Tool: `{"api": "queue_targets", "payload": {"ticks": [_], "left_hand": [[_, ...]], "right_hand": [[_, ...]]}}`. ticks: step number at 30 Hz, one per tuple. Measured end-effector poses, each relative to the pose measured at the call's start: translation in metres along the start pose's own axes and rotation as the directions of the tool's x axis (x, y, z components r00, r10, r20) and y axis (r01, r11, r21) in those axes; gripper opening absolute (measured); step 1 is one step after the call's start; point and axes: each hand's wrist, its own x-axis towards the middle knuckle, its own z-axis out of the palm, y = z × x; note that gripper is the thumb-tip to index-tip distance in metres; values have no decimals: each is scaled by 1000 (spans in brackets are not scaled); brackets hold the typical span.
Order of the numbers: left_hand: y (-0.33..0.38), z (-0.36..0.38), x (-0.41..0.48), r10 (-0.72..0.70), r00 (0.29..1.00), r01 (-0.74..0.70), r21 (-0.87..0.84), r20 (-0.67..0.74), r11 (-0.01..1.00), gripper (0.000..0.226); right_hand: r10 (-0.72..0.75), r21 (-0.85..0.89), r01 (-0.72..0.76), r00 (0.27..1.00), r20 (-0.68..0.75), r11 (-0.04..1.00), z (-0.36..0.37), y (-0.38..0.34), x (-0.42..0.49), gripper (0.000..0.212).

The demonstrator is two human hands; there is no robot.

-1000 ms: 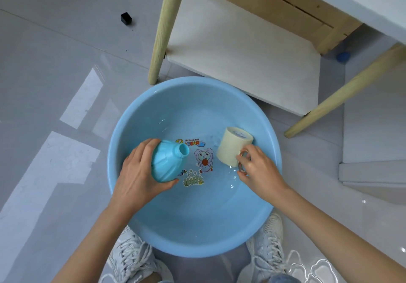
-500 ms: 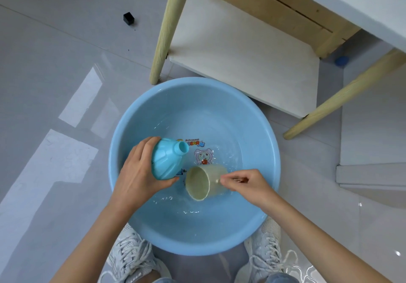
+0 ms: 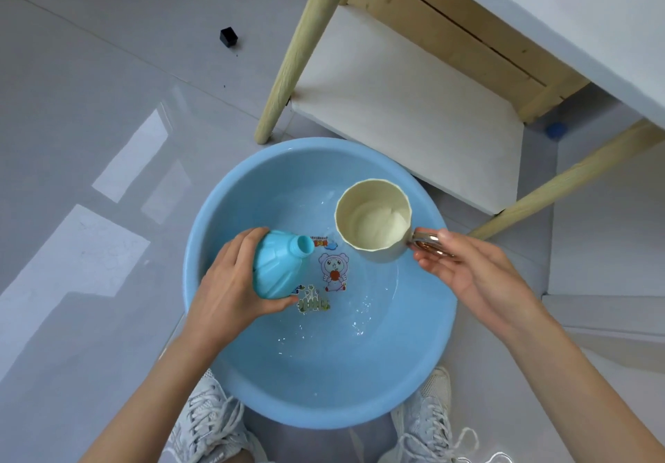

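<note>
Sitting on the floor point(image 3: 90, 138) near a wooden leg point(image 3: 298, 52), the blue basin point(image 3: 324, 383) holds shallow water. Cream cup point(image 3: 374, 225) is upright, mouth up, over the basin's far right side. Right hand point(image 3: 471, 275) fingers point(image 3: 431, 264) pinch its metal handle point(image 3: 426, 241). Blue bottle point(image 3: 277, 268) is tilted over the basin's left part, open neck toward the cup, with the left hand point(image 3: 230, 290) wrapped round its body. Cartoon stickers point(image 3: 333, 272) on the basin bottom.
</note>
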Motion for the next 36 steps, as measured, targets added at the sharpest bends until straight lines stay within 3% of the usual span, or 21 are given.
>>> {"api": "queue_targets", "payload": {"ticks": [14,20,36], "left_hand": [[-2,0,-2,-14,1000,13,-82,-13,997,95],[-4,1,-2,-16,1000,14,-90,-22,996,99],[-4,0,-2,-21,999,19,-87,-23,996,99]], "right_hand": [[-119,-254,121,993,25,960,43,-7,-3,59],[-164,-362,157,986,10,919,49,-14,-10,21],[-331,-412,361,933,145,837,51,-11,-11,23]]}}
